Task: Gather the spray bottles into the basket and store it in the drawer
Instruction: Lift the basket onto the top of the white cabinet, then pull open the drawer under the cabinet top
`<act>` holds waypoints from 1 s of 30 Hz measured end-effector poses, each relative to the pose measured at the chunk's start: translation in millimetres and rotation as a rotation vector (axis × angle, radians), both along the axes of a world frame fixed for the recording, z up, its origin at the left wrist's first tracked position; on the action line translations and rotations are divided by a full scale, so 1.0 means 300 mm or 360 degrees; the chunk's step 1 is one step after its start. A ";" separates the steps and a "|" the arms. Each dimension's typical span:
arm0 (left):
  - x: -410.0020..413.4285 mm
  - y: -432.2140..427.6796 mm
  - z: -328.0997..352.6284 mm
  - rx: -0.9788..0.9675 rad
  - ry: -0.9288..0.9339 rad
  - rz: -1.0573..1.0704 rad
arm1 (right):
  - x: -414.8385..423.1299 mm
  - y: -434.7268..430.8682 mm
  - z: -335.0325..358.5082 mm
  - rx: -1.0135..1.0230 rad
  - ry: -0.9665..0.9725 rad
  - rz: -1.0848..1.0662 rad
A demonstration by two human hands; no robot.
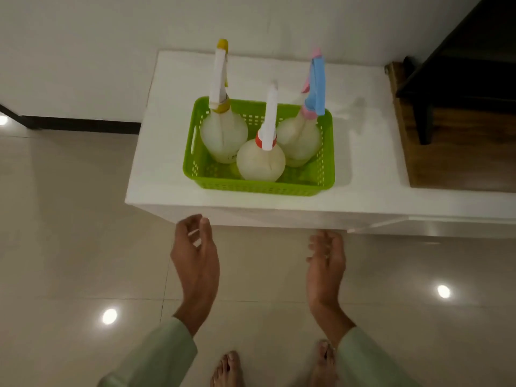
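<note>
Three spray bottles (261, 160) stand upright in the green basket (258, 187) mid-frame on the white table (365, 163), while the left hand (195, 255) and right hand (325, 261) hover below, loosely spread and empty.

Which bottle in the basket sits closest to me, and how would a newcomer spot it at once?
On the white cabinet top sits a green perforated basket holding three translucent spray bottles. The nearest one stands against the basket's front wall, between and ahead of the other two. It alone has a red collar and an all-white sprayer; its neighbours carry yellow and pink-and-blue heads.
</note>
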State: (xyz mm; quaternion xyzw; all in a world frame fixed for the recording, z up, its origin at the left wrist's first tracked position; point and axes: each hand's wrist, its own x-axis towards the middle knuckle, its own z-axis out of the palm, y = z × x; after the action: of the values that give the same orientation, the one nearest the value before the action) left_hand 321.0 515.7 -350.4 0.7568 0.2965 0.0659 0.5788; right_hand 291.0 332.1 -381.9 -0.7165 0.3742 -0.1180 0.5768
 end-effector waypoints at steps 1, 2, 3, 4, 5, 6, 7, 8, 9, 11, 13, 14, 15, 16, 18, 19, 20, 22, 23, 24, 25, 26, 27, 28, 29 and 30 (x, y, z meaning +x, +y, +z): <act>-0.023 -0.020 -0.049 -0.0140 0.0105 0.0025 | -0.021 0.014 -0.055 0.0174 0.0129 -0.0006; -0.029 -0.037 -0.101 -0.0282 0.0215 0.0051 | -0.026 0.025 -0.106 0.0373 0.0263 -0.0018; -0.026 -0.049 -0.162 -0.0414 0.0338 0.0088 | -0.022 0.031 -0.162 0.0576 0.0404 -0.0046; -0.013 -0.057 -0.226 -0.0552 0.0469 0.0147 | -0.011 0.033 -0.221 0.0774 0.0522 -0.0102; 0.010 -0.061 -0.283 -0.0712 0.0595 0.0224 | 0.009 0.033 -0.274 0.0986 0.0581 -0.0175; 0.037 -0.065 -0.346 -0.0886 0.0698 0.0295 | 0.031 0.030 -0.332 0.1175 0.0584 -0.0241; 0.066 -0.066 -0.405 -0.1058 0.0767 0.0366 | 0.057 0.030 -0.387 0.1331 0.0551 -0.0300; 0.095 -0.063 -0.461 -0.1208 0.0803 0.0433 | 0.084 0.031 -0.438 0.1458 0.0507 -0.0361; 0.128 -0.056 -0.512 -0.1335 0.0814 0.0486 | 0.113 0.031 -0.490 0.1587 0.0450 -0.0422; 0.194 -0.039 -0.600 -0.1525 0.0812 0.0573 | 0.170 0.025 -0.583 0.1784 0.0322 -0.0520; 0.246 -0.027 -0.689 -0.1649 0.0826 0.0695 | 0.223 0.008 -0.667 0.1928 0.0195 -0.0621; 0.269 -0.024 -0.727 -0.1700 0.0811 0.0747 | 0.251 -0.002 -0.702 0.2002 0.0130 -0.0671; 0.285 -0.019 -0.755 -0.1753 0.0782 0.0791 | 0.274 -0.009 -0.726 0.2075 0.0065 -0.0711; 0.296 -0.018 -0.783 -0.1814 0.0743 0.0830 | 0.292 -0.016 -0.748 0.2131 0.0004 -0.0735; 0.302 -0.022 -0.824 -0.1933 0.0647 0.0842 | 0.305 -0.028 -0.780 0.2194 -0.0060 -0.0739; 0.300 -0.028 -0.837 -0.1976 0.0594 0.0828 | 0.303 -0.033 -0.791 0.2212 -0.0074 -0.0721; 0.295 -0.033 -0.844 -0.2002 0.0552 0.0825 | 0.295 -0.035 -0.800 0.2221 -0.0091 -0.0706; 0.276 -0.037 -0.854 -0.2017 0.0504 0.0833 | 0.276 -0.038 -0.810 0.2236 -0.0131 -0.0682; 0.266 -0.034 -0.855 -0.2023 0.0484 0.0820 | 0.268 -0.036 -0.812 0.2245 -0.0138 -0.0678; 0.253 -0.028 -0.854 -0.2039 0.0475 0.0810 | 0.257 -0.035 -0.815 0.2253 -0.0141 -0.0685; 0.239 -0.022 -0.849 -0.2057 0.0479 0.0807 | 0.242 -0.035 -0.814 0.2260 -0.0144 -0.0686; 0.220 -0.016 -0.835 -0.2061 0.0499 0.0802 | 0.218 -0.037 -0.804 0.2267 -0.0152 -0.0675; 0.198 -0.011 -0.815 -0.2037 0.0532 0.0787 | 0.193 -0.039 -0.787 0.2262 -0.0149 -0.0655; 0.170 -0.008 -0.787 -0.1969 0.0577 0.0760 | 0.166 -0.037 -0.763 0.2231 -0.0113 -0.0621; 0.133 -0.012 -0.751 -0.1845 0.0641 0.0714 | 0.134 -0.033 -0.728 0.2147 -0.0024 -0.0573; 0.088 -0.022 -0.711 -0.1645 0.0712 0.0641 | 0.098 -0.022 -0.689 0.1992 0.0109 -0.0504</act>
State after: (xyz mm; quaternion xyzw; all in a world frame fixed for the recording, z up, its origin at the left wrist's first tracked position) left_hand 347.4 509.0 -563.8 0.3016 0.5425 -0.1395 0.7716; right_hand 320.6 325.6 -588.6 -0.1840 0.4917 0.0618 0.8489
